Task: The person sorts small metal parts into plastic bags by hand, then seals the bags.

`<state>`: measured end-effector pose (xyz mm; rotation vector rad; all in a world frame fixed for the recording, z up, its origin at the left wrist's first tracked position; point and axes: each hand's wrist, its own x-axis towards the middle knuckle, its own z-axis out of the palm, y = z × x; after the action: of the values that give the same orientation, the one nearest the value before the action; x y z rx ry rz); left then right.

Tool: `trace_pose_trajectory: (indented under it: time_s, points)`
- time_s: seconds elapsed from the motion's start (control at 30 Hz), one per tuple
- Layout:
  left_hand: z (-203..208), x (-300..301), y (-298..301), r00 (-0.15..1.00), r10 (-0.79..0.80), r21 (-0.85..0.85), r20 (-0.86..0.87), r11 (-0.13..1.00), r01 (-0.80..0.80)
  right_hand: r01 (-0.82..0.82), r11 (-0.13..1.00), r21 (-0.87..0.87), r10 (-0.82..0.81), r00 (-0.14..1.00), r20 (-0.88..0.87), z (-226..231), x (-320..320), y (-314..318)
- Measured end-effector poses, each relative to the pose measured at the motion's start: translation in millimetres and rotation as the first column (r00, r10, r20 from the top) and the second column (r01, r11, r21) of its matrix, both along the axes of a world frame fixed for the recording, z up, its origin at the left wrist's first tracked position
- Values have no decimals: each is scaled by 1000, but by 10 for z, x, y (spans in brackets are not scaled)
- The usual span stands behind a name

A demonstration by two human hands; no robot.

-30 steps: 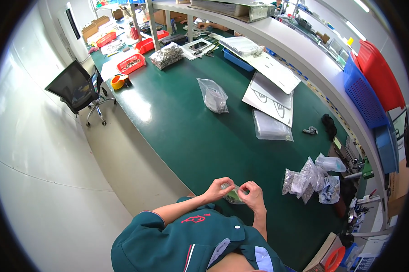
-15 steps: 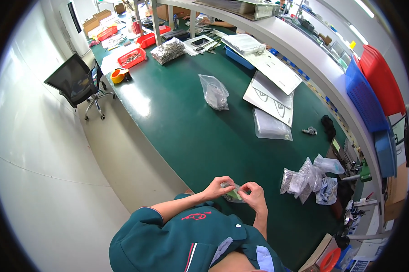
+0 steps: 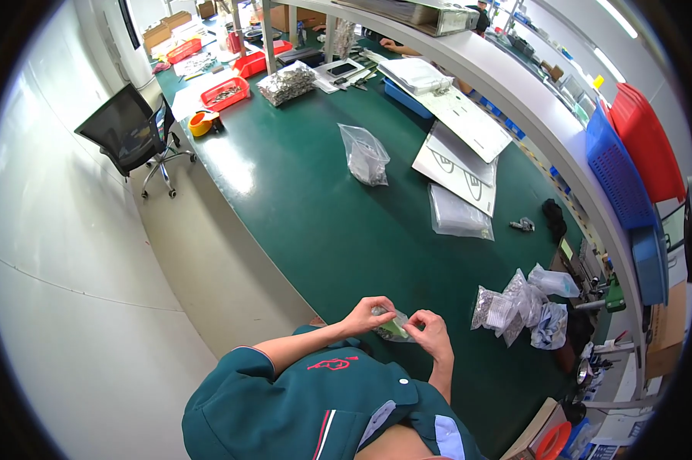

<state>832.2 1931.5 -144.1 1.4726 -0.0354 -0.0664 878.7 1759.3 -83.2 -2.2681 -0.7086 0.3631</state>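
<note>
At the near edge of the green table (image 3: 308, 238), both my hands pinch the top of a small clear plastic bag (image 3: 394, 331). My left hand (image 3: 367, 314) grips its left side, fingers closed. Opposite it, my right hand (image 3: 430, 333) is closed on the right side. Something pale green shows inside the bag; small dark contents near its lower left are too small to name. Part of the bag is hidden behind my fingers.
A clear bag with grey contents (image 3: 367, 157) lies farther off. Filled plastic bags (image 3: 515, 303) sit to the right. White boards (image 3: 461, 165) and a flat stack of plastic bags (image 3: 459, 212) lie below the grey shelf (image 3: 545, 92). Far left stand red trays (image 3: 225, 93) and a chair (image 3: 131, 126).
My hands keep their hold on the small bag with hardly any movement. The view has shifted slightly. At the far end, another person's hand and forearm have moved.
</note>
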Motion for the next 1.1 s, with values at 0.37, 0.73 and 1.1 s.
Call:
trace_pose_trajectory:
  time_s: [0.37, 0.73, 1.1]
  points:
    - [12, 7, -38, 998, -38, -16, 57, 999, 39, 44, 999, 26, -44, 999, 8, -34, -1, 114]
    - [-20, -1, -6, 999, -28, 13, 47, 1000, 27, -14, 1000, 26, 13, 998, 57, 5, 7, 199]
    - [28, 2, 0, 997, -33, 33, 70, 999, 30, -59, 998, 29, 56, 992, 109, -39, 40, 191]
